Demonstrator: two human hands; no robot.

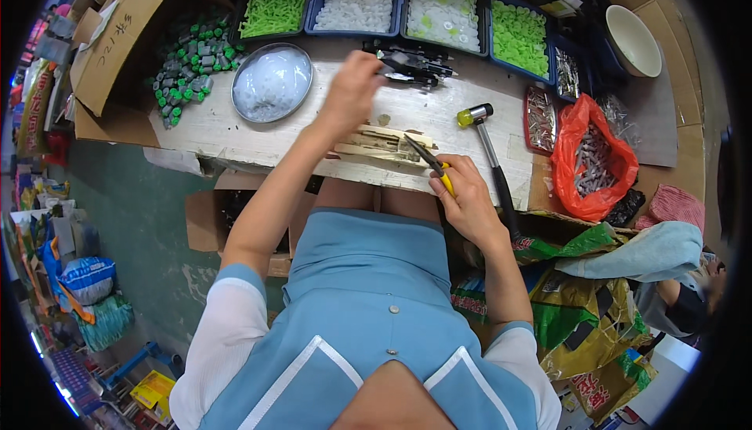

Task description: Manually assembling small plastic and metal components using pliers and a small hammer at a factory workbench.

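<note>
My left hand (352, 89) is over the bench, its fingers drawn together at the near left end of a pile of black slim parts (415, 66). Whatever sits between those fingertips is too small to make out. In my right hand (466, 187) is a pair of pliers (443, 178) with yellow-and-black handles, the dark jaws pointing up and left. Their tip reaches the right part of a cream-coloured slotted block (360, 148) lying along the bench's front edge. To the right rests a hammer (489, 148) with a yellow-and-black head and black grip.
Trays of green sticks (274, 9), white pieces (356, 1), clear discs (442, 13) and green pieces (518, 37) line the back. A round dish (272, 83) and green-grey parts (184, 66) lie left. At right are a red tray (540, 119) and a red bag (568, 164).
</note>
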